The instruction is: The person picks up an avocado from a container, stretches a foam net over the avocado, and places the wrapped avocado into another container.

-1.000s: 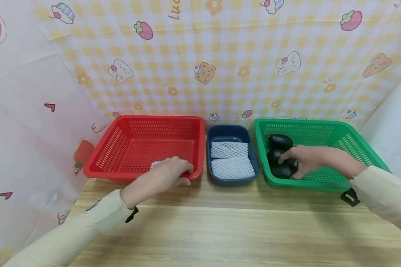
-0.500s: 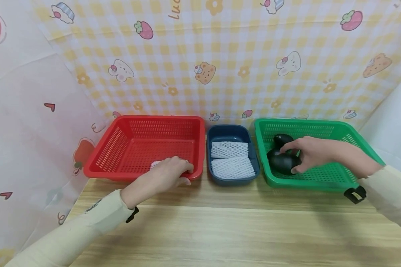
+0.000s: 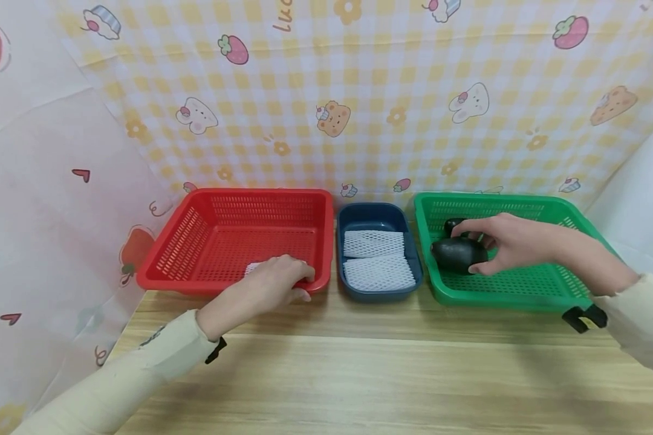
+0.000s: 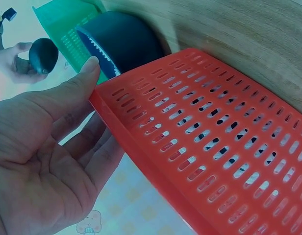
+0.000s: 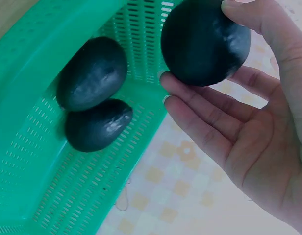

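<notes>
Bright light, soft shadows on the table (image 3: 392,380), bluish wrist views

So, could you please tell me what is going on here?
A person's right hand is holding a dark oval item above the bottom of a green basket, where two similar dark ones lie. The left hand grips the near rim of a red basket, and something white partly shows inside behind it. Between the baskets stands a dark blue container with white net sleeves in it.
</notes>
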{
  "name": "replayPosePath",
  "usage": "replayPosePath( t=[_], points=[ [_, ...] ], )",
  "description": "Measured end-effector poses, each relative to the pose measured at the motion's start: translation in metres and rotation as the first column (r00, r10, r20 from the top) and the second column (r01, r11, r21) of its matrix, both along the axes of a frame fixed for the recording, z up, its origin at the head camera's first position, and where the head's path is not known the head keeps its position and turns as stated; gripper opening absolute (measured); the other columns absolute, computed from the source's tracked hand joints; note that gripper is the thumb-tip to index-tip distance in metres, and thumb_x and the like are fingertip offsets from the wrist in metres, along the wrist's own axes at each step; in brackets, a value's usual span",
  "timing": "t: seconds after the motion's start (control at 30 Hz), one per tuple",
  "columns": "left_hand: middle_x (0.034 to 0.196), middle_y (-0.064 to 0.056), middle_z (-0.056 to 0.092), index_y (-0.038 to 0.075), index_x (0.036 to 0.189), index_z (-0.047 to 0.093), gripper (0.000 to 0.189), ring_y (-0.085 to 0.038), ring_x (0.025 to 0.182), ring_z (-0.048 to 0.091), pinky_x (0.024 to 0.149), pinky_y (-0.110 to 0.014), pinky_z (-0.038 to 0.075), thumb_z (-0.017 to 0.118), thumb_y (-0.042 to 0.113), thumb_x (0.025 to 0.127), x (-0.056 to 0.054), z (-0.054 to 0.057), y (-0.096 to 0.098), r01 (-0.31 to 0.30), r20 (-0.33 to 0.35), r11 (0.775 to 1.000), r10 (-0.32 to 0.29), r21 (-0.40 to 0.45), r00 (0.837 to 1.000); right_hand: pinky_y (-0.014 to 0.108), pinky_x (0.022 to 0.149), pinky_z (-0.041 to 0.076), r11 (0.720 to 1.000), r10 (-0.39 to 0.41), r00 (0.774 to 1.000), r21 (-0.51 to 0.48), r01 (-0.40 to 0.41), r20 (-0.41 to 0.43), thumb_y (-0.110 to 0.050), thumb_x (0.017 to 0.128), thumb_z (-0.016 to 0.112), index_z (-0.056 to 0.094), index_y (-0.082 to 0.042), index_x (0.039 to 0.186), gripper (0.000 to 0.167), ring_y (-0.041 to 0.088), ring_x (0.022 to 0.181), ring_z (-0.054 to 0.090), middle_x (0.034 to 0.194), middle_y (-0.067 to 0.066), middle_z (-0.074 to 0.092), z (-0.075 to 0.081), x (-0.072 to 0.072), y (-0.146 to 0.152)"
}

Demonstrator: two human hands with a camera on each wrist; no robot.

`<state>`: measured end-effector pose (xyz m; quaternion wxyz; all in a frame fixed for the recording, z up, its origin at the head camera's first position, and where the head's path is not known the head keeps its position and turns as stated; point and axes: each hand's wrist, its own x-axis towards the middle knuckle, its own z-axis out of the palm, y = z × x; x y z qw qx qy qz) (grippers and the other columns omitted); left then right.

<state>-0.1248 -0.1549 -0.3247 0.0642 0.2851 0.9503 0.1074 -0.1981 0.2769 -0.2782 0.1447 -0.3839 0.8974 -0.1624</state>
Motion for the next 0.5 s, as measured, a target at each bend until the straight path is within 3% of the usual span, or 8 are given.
replayPosePath(
  t=[0.23,0.5],
  points=[
    [0.092,0.000,0.068,0.014,0.108,0.075,0.043,-0.017,0.081,0.061,0.073,-0.031,0.055,0.094,0.028,0.073,0.000,0.000,0.000,0.003,-0.002,1.000,-0.003,0.001,1.000,0.032,0.073,0.057,0.999,0.022,0.999,-0.023,-0.023,-0.048,-0.031,0.084,0.085,0.059,-0.010,0.130,0.058,0.008,0.087,0.064,0.100,-0.005,0.065,0.004,0.008,-0.010],
    [0.092,-0.001,0.068,0.012,0.108,0.075,0.041,-0.017,0.081,0.061,0.073,-0.031,0.055,0.093,0.028,0.074,0.000,-0.001,-0.001,0.014,-0.012,1.000,-0.014,-0.004,1.000,0.028,0.069,0.056,0.994,0.087,0.992,-0.063,-0.093,-0.091,-0.026,0.083,0.084,0.058,-0.013,0.128,0.053,0.006,0.085,0.061,0.103,-0.006,0.063,0.001,0.020,-0.028]
  ],
)
